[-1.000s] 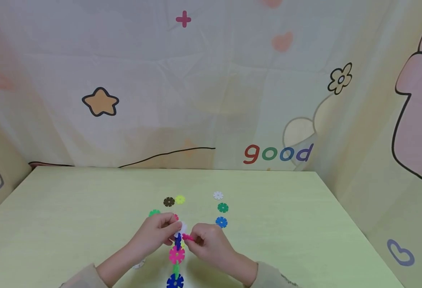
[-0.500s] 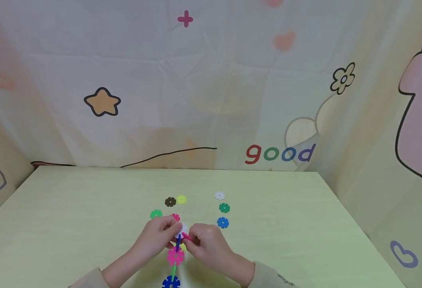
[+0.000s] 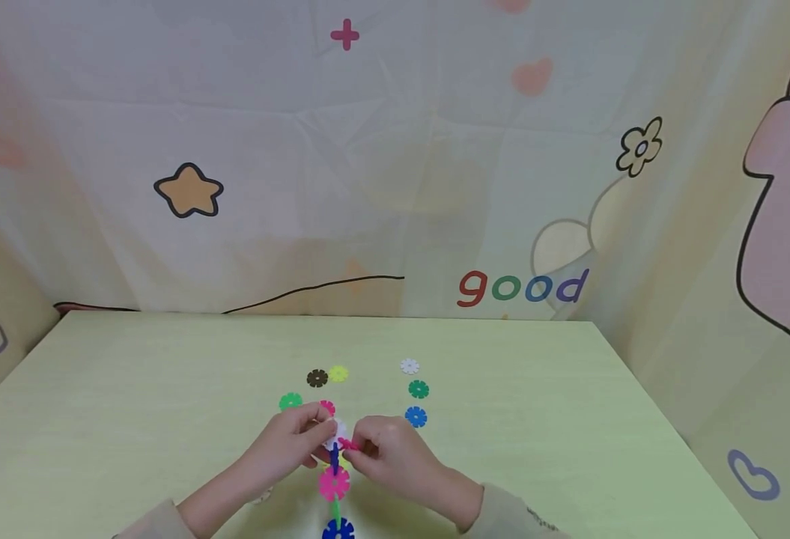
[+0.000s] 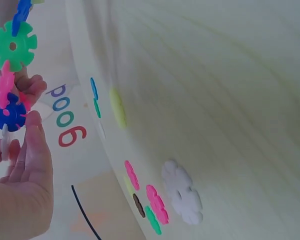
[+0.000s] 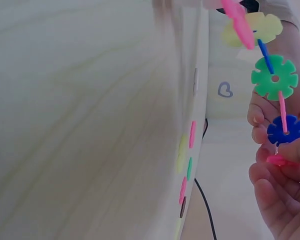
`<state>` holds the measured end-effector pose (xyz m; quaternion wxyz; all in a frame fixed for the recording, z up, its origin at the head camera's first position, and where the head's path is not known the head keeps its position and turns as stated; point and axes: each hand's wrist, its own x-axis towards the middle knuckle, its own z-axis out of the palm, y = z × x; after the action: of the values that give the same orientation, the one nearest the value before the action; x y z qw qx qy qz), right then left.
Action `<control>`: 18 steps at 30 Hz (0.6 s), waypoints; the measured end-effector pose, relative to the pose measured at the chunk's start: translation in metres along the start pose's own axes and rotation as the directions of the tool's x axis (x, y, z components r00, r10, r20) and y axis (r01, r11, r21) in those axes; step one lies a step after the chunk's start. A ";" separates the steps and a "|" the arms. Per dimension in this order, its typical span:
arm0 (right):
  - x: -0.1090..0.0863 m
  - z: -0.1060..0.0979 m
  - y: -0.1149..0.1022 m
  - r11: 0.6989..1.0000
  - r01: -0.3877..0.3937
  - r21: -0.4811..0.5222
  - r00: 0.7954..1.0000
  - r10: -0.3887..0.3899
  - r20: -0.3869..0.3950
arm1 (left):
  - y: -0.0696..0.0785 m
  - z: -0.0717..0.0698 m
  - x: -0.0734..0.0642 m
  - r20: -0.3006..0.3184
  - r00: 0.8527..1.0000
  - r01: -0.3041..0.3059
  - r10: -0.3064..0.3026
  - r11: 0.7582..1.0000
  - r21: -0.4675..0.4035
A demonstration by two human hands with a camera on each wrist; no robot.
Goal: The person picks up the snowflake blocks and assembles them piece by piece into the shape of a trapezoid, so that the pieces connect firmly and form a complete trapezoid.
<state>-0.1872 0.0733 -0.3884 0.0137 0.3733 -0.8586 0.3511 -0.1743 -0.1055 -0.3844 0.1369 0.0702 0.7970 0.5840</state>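
In the head view my left hand [image 3: 290,442] pinches a white notched disc [image 3: 338,432], the top of a hanging chain of interlocked flower-shaped discs. Below it are a blue disc [image 3: 335,458], a pink one [image 3: 335,483], a green one [image 3: 337,513] and another blue one [image 3: 338,529]. My right hand [image 3: 397,458] pinches a small pink disc [image 3: 349,445] against the side of the chain, close to the white and upper blue discs. Fingers partly cover that joint. The right wrist view shows the chain continuing to a yellow disc [image 5: 265,27].
Loose discs lie on the pale table [image 3: 536,419]: brown [image 3: 317,378], yellow [image 3: 338,373], light green [image 3: 290,402] and pink [image 3: 327,408] beyond my left hand. White [image 3: 409,366], dark green [image 3: 418,389] and blue [image 3: 416,417] ones lie beyond my right. A printed curtain [image 3: 287,187] stands behind.
Both hands stay together in nearly the same place. The chain's lower end has swung left and then back to the right. The pink disc remains at the chain's side.
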 end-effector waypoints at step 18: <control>-0.001 0.000 0.004 0.997 -0.062 0.047 0.997 0.060 0.051 | -0.006 0.002 -0.004 0.163 0.975 -0.176 0.151 0.971 0.158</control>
<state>-0.1890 0.0760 -0.3916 -0.0273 0.3557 -0.8609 0.3627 -0.1693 -0.1072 -0.3903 0.1410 0.1909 0.8234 0.5155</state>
